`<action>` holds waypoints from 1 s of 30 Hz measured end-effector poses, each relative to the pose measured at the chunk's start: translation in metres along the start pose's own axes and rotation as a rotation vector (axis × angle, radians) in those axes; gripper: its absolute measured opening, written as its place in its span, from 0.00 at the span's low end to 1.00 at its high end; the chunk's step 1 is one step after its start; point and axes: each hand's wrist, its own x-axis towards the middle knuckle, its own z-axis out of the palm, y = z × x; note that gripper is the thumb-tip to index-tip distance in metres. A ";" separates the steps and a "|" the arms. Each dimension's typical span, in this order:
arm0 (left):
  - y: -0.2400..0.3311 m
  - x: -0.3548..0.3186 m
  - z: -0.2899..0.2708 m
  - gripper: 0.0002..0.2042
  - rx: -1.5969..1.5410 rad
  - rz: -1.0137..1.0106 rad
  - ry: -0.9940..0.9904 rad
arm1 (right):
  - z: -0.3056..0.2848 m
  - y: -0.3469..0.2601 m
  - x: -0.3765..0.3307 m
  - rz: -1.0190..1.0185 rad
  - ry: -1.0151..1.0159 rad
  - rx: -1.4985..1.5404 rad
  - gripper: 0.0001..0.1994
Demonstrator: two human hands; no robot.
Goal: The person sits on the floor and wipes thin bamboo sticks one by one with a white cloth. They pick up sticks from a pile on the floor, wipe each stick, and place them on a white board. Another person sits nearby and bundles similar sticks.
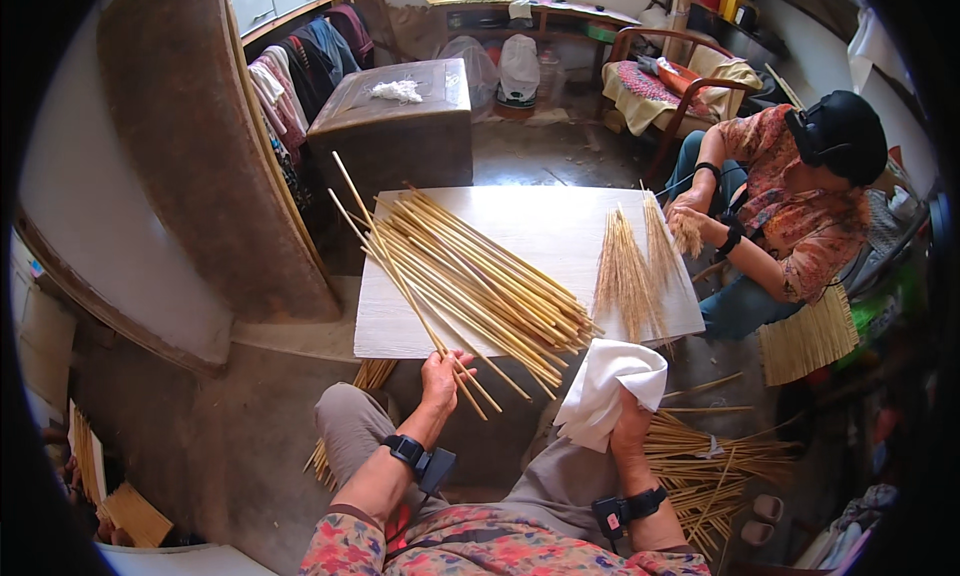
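Observation:
My left hand (442, 376) grips the near end of a long pale stalk (388, 266) that slants up and left across the pile of yellow stalks (480, 286) on the low white table (545, 226). My right hand (628, 426) clutches a white cloth (610, 386) just below the table's near edge, beside the pile's tips. Both wrists carry black bands.
Bundles of feathery dried grass heads (628, 271) lie on the table's right side. A person seated at the right (790, 206) handles one bundle. More stalks (710, 466) lie on the floor by my right knee. A brown box (395, 126) stands behind the table.

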 end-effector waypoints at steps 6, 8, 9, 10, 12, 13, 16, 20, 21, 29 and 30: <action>-0.005 0.026 0.009 0.08 -0.009 -0.047 0.051 | 0.002 -0.010 -0.001 0.005 0.015 -0.001 0.21; -0.005 0.030 0.010 0.09 -0.019 -0.048 0.028 | -0.001 -0.003 0.001 -0.020 0.006 -0.001 0.21; -0.005 0.033 0.011 0.09 -0.026 -0.053 0.001 | -0.003 0.000 0.002 -0.027 0.017 -0.002 0.21; -0.004 0.035 0.013 0.09 -0.032 -0.059 -0.025 | -0.003 -0.002 0.001 -0.023 0.013 0.001 0.21; -0.004 0.035 0.016 0.08 -0.057 -0.091 -0.060 | -0.001 -0.007 0.000 -0.014 0.003 0.008 0.20; -0.003 0.035 0.015 0.07 -0.075 -0.111 -0.070 | -0.002 -0.006 0.001 -0.010 0.001 0.009 0.20; 0.005 0.028 0.011 0.09 -0.083 -0.142 -0.073 | -0.004 -0.004 0.001 -0.001 -0.001 0.007 0.20; 0.015 0.012 -0.003 0.07 -0.093 -0.087 -0.046 | -0.007 -0.002 0.001 0.029 0.005 -0.020 0.19; 0.019 0.005 -0.009 0.07 -0.096 -0.078 -0.056 | -0.009 -0.001 0.000 0.039 0.010 -0.030 0.19; 0.079 -0.054 -0.026 0.06 -0.085 0.038 -0.126 | 0.001 -0.014 -0.002 0.009 -0.057 0.022 0.19; 0.086 -0.061 -0.025 0.06 -0.100 0.050 -0.159 | 0.000 -0.013 -0.002 0.017 -0.058 0.016 0.19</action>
